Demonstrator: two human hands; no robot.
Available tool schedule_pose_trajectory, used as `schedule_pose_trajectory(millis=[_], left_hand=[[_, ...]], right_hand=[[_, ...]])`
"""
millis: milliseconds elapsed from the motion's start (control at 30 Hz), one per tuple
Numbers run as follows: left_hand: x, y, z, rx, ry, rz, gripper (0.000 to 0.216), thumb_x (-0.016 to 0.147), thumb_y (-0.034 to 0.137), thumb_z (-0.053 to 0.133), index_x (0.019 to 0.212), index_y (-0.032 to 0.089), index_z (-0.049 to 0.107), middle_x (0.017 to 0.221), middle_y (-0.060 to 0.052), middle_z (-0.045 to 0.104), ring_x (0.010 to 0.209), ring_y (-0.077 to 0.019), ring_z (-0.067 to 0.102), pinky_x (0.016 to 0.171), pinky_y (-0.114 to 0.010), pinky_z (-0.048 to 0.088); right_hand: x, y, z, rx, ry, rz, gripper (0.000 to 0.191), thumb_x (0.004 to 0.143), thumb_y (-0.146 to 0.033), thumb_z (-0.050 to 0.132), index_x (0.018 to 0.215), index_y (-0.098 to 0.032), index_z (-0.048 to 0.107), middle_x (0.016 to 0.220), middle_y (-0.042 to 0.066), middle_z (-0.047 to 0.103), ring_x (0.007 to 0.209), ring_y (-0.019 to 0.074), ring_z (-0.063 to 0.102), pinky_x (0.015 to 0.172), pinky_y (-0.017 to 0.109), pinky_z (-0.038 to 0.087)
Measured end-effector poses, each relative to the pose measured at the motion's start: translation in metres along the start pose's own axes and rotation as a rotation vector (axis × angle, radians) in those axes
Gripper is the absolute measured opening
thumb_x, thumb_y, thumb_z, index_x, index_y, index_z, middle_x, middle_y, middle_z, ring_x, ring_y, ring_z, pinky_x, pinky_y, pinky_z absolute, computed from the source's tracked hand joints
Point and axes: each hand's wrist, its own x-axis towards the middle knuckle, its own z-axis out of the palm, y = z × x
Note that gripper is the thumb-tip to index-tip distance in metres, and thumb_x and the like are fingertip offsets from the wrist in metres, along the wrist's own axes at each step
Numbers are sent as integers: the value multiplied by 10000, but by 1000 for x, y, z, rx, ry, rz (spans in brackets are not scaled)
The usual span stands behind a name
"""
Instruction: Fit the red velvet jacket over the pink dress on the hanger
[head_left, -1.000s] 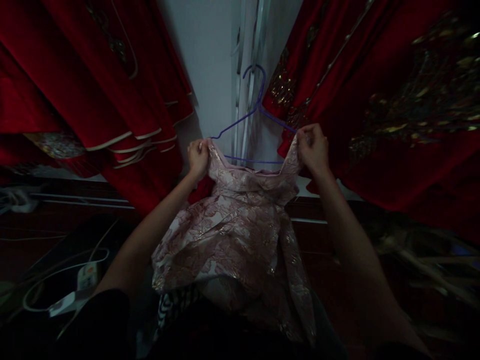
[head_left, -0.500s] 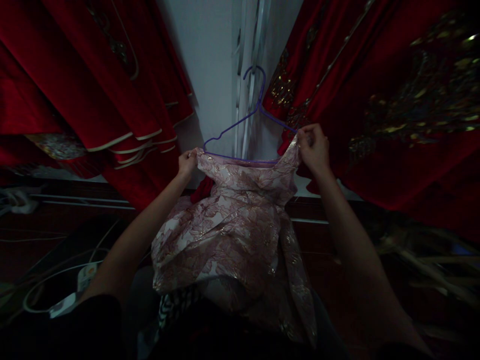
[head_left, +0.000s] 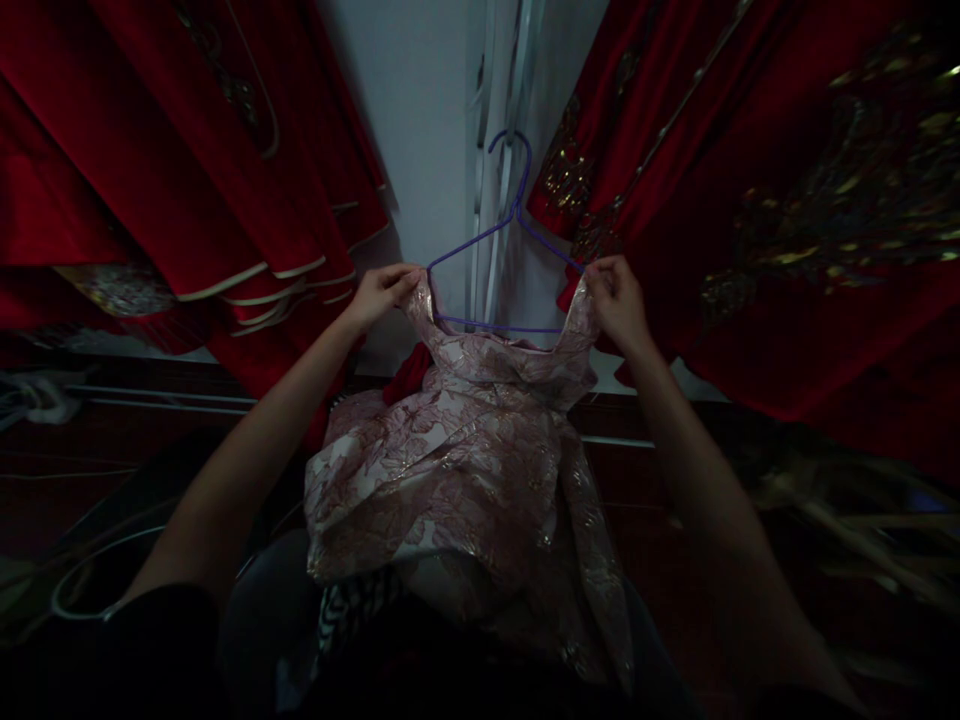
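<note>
Dim view down over your two bare arms, both reaching into the centre of the frame. Your left hand pinches one shoulder strap of a pale pink dress between thumb and fingers; your right hand pinches the other strap in the same way. The dress spreads from the centre to the lower middle of the frame, its shiny fabric patterned with leaf-like shapes. A purple hanger rises above its neckline, hook at upper centre, its ends meeting the straps beside your fingers; whether the hook is hung on anything, you cannot tell from here.

Red drapery with pale edging fills the upper left, and a red embroidered cloth with gold sequins fills the upper right, its edge close to your right hand. A scrap of red fabric shows just beside the dress's waist. Black-and-white patterned cloth peeks from under the skirt. At lower left, a white cable curves near your left sleeve. Clutter at lower right is too blurred to identify.

Behind the hanger stand a whitish wall and upright metal strips; below lies a dark reddish-brown floor.
</note>
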Motion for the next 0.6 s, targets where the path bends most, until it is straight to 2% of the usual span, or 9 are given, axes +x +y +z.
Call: schedule_pose_trajectory(millis=[67,133,200,267,333,400,467,533,600], left_hand=[[4,12,-3,8,-33,-31,440,696,511,737,930,138,731,863,-61,698,838,-187,614,706,-238,472],[7,11,-7,-35,12,-90,451,742,543,683,924,132,727,803,-65,688,823,-192,626,693,-252,484],[8,-6,-9,-117,80,-174,499,825,592,548,929,132,710,741,-64,663,778,-181,633,673,-266,495],[5,-32,-8,-173,129,-268,537,856,610,456,928,130,687,719,-69,649,731,-174,630,673,-290,506],[-3,-62,-5,-121,120,-326,487,790,582,547,913,126,668,781,-93,671,744,-195,631,712,-330,516],[-16,-86,0,118,-121,-284,498,668,517,675,985,133,660,962,-133,691,895,-248,636,825,-377,509],[-28,-101,3,488,-385,-218,673,580,497,729,1145,149,617,1185,-156,637,1092,-305,582,938,-414,464],[-35,-106,3,798,-510,-203,745,575,535,717,1202,153,596,1308,-179,560,1224,-370,489,1001,-475,402],[-37,-105,-1,976,-538,-222,670,617,577,668,1138,156,638,1296,-177,568,1239,-400,466,1004,-496,379]], right_hand=[[0,1,1,31,-1,13,378,843,-603,505,891,-234,570,795,23,612,757,177,593,731,342,479],[1,3,1,63,-14,32,384,830,-613,516,874,-234,562,770,14,598,745,173,588,720,340,479],[3,6,0,83,-29,48,380,826,-613,524,866,-236,555,754,6,588,734,166,583,712,334,477],[4,9,1,94,-39,53,374,831,-607,522,870,-235,548,753,3,585,731,162,580,706,331,475],[4,11,1,107,-38,49,372,837,-602,517,871,-232,542,744,2,579,718,160,577,691,328,471],[4,11,2,118,-33,46,375,835,-602,522,862,-228,537,719,-2,569,686,155,569,661,316,464],[4,9,2,122,-29,45,383,831,-608,529,850,-225,533,698,-6,560,658,148,561,633,302,455],[4,7,1,117,-27,43,393,828,-618,531,842,-225,528,697,-8,560,654,143,559,625,292,449],[4,6,1,114,-28,41,405,824,-632,530,840,-227,521,703,-9,561,658,140,558,625,286,443]])
